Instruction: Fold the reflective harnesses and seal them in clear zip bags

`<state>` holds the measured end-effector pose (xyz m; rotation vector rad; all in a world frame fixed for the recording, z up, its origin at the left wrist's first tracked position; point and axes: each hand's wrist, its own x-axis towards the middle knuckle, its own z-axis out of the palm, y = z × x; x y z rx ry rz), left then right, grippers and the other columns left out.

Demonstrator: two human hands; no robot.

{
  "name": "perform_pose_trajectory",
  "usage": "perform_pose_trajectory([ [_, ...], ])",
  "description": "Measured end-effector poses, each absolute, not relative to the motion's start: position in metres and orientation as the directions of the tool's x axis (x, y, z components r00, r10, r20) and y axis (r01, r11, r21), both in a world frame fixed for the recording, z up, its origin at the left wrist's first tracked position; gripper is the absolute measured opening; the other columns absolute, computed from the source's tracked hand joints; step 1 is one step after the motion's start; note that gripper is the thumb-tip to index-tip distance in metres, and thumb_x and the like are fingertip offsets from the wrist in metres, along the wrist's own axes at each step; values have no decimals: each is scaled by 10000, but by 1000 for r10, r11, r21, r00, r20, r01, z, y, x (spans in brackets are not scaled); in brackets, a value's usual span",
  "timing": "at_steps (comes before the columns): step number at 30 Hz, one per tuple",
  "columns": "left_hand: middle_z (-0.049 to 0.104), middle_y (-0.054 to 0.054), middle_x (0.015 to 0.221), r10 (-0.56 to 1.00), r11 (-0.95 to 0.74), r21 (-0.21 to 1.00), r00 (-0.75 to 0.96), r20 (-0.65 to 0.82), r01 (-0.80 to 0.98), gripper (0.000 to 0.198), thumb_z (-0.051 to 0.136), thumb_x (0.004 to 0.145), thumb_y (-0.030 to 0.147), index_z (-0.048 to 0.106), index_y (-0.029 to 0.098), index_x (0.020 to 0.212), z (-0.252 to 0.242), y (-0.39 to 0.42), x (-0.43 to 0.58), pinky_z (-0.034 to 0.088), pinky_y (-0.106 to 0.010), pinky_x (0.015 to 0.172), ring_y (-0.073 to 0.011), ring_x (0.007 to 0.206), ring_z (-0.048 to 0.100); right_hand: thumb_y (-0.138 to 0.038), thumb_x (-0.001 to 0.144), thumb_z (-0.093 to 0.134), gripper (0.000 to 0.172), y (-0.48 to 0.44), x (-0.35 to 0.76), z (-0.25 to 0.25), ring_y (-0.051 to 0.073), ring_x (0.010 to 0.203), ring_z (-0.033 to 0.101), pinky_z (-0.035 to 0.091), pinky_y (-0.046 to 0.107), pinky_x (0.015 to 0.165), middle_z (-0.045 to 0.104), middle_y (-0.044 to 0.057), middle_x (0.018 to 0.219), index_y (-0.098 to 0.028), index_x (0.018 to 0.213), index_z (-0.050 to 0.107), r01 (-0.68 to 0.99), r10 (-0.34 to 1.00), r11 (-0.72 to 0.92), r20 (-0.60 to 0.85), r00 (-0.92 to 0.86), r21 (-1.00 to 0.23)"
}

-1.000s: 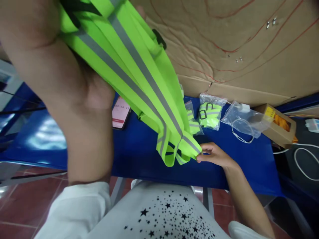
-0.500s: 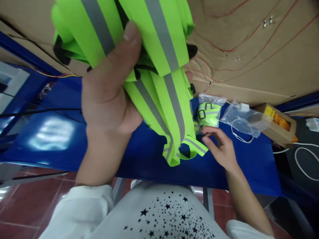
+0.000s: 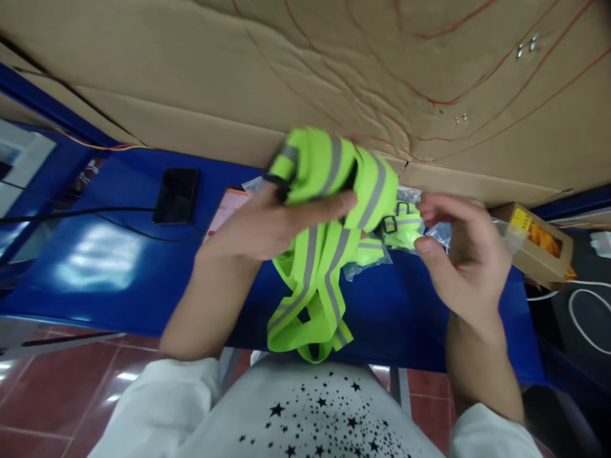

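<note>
My left hand [image 3: 277, 222] is wrapped round a folded bundle of fluorescent yellow-green reflective straps [image 3: 329, 162], its thumb lying across them. Grey stripes run along the straps, and a black buckle part shows at the bundle's left end. Loose loops of the strap hang below the hand over the table's front edge. To the right, my right hand [image 3: 468, 254] is held up with thumb and fingers apart and nothing between them. Just left of its fingers lies a clear bag [image 3: 403, 222] of similar green straps with black buckles. Another bagged strap [image 3: 370, 251] lies partly behind the held bundle.
The blue table [image 3: 119, 254] carries a black phone-like device [image 3: 176, 194] and a partly covered pink-screened item [image 3: 229, 207] at left. A cardboard box with a window [image 3: 537, 245] stands at right near white cables [image 3: 585, 312]. A cardboard panel [image 3: 191, 83] rises behind.
My left hand has lowered the strap bundle away from the camera, uncovering the black device. My right hand has risen, moving away from the hanging strap end.
</note>
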<state>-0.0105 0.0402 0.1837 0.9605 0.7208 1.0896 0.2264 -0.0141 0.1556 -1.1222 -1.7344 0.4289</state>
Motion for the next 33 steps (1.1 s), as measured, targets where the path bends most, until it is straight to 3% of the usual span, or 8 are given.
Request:
perform_pose_trajectory([
  [3, 737, -38, 1295, 821, 38, 978, 564, 85, -203, 624, 845, 788, 216, 656, 325, 1372, 164, 47, -7, 553, -435, 1075, -273, 1279, 663, -429, 897, 773, 571, 9, 217, 182, 288, 1312, 585, 512, 466, 1125, 605, 55, 1425, -336, 1429, 590, 523, 824, 564, 471, -314, -638],
  [6, 743, -46, 1276, 821, 20, 982, 564, 90, -185, 664, 844, 774, 198, 634, 328, 1391, 154, 53, -1, 517, -423, 1113, -265, 1344, 623, -402, 939, 729, 402, 27, 206, 183, 282, 1381, 552, 468, 438, 1186, 583, 83, 1433, -279, 1314, 651, 542, 824, 565, 406, -394, -622],
  [11, 747, -43, 1266, 772, 193, 961, 636, -25, -196, 771, 862, 729, 133, 599, 321, 1429, 148, 57, 6, 560, -410, 1061, -271, 1301, 657, -436, 906, 759, 358, 39, 207, 165, 238, 1046, 705, 595, 392, 930, 716, 42, 1174, -245, 1198, 680, 529, 891, 444, 294, -346, -723],
  [17, 731, -55, 1315, 724, 330, 924, 680, -118, -191, 656, 880, 724, 153, 674, 261, 1337, 134, 58, 18, 568, -410, 1062, -266, 1292, 659, -433, 907, 748, 272, 47, 216, 159, 205, 994, 718, 606, 321, 838, 741, 10, 1164, -260, 1114, 719, 404, 883, 392, 214, -418, -827],
  [23, 796, -67, 1122, 640, 398, 890, 762, -97, -222, 352, 838, 821, 311, 757, 183, 1139, 119, 61, 30, 596, -432, 1016, -255, 1080, 755, -461, 894, 773, 255, 42, 212, 156, 211, 805, 689, 585, 348, 764, 711, 15, 872, -239, 999, 704, 668, 863, 389, 505, -23, -634],
  [28, 801, -78, 1107, 609, 272, 942, 793, -12, -195, 218, 761, 900, 313, 782, 165, 1060, 115, 63, 29, 576, -405, 1047, -240, 1102, 742, -340, 847, 840, 349, 33, 218, 153, 264, 933, 687, 564, 398, 885, 720, 42, 985, -311, 1167, 703, 759, 688, 550, 704, -176, -348],
  [30, 800, -79, 1108, 609, 295, 935, 793, -25, -197, 212, 754, 909, 311, 786, 169, 1062, 115, 63, 27, 580, -401, 1033, -242, 1102, 743, -332, 846, 841, 351, 32, 219, 153, 256, 926, 685, 562, 397, 889, 724, 36, 1000, -314, 1169, 704, 757, 685, 556, 705, -183, -344],
  [33, 774, -92, 1215, 539, 288, 940, 842, -2, -182, 289, 753, 909, 314, 769, 184, 1168, 113, 63, 24, 559, -419, 1062, -254, 1168, 719, -408, 855, 829, 268, 36, 220, 156, 200, 756, 655, 554, 346, 708, 708, 11, 882, -267, 1051, 714, 697, 758, 504, 648, -74, -510],
])
